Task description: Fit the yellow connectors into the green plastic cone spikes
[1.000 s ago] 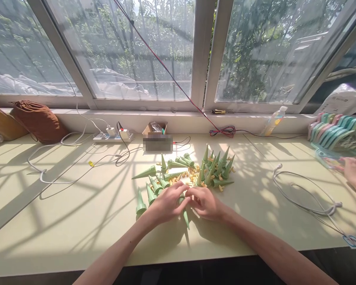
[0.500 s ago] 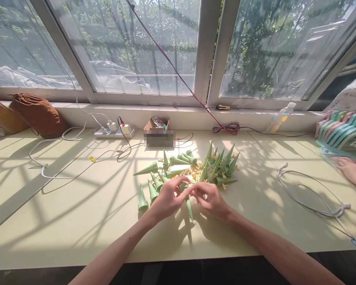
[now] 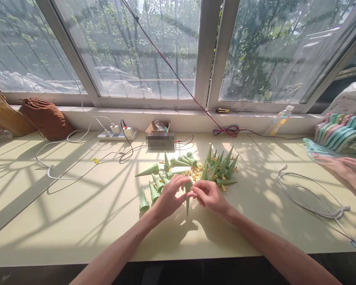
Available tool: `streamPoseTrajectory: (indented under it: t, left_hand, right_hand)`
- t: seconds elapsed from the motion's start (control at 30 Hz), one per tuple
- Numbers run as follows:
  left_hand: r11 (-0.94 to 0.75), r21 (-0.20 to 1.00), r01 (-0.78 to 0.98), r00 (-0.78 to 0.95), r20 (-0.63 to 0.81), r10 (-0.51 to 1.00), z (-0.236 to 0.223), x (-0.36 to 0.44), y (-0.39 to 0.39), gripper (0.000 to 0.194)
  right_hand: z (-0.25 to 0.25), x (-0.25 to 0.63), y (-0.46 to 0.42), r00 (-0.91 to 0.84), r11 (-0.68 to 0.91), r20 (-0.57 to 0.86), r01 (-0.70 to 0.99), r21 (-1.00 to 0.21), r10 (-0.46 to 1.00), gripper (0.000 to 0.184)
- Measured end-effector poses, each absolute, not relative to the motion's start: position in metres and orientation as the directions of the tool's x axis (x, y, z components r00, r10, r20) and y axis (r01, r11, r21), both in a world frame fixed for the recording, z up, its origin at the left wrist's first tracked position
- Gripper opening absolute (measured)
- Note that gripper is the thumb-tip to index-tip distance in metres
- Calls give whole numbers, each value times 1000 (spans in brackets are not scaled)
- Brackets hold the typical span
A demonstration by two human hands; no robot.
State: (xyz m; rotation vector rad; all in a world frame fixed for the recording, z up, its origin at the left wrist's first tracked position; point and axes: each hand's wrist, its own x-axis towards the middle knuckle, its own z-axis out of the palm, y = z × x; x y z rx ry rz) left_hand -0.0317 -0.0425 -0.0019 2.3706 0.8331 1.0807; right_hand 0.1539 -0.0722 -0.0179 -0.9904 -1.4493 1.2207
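Observation:
My left hand (image 3: 173, 194) grips a green plastic watering spike (image 3: 188, 202) between thumb and fingers, its wide end up and its point down. Close against the spike's right side, my right hand (image 3: 209, 196) is pinched; whatever is in its fingertips is too small to make out. Loose small yellow valve pieces (image 3: 195, 170) lie just beyond the hands. To their left rest several plain green spikes (image 3: 143, 200), some upright, others on their sides. A cluster of green spikes (image 3: 225, 162) on the right has yellow pieces sticking out of it.
Behind the spikes stands a small cardboard box (image 3: 158, 126), with a power strip (image 3: 117, 135) left of it. A white cable (image 3: 314, 176) coils at right, near a co-worker's blurred hand (image 3: 338, 164) and pastel hangers (image 3: 341, 130). A bottle (image 3: 280, 120) leans by the window.
The held spike has swung from a slant to nearly vertical, and more of its wide end shows. At right, the co-worker's hand has moved left with a light blue hanger.

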Motion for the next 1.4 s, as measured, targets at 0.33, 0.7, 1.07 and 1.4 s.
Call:
streamPoseTrajectory:
  t: [0.33,0.7,1.07,1.4]
  left_hand:
    - [-426,869,251,521,250,816,5,-31,-44,23]
    - [-423,866,269,573,209,792,2,-32,-43,18]
    - [-572,767,289,571,342,747,0,-32,-42,13]
    - [-572,797,194,451,446,773,-5,-30,-40,29]
  right_hand:
    - [-15,154,-73,-139,207,207,-20,-978,968,26]
    - [-19,154,-72,-135,191,193,-29,-981,972,21]
    - [-18,154,-71,-137,192,196,-45,-980,971,19]
    - [-19,153,-75,-43,279,278,3,-960,960,16]
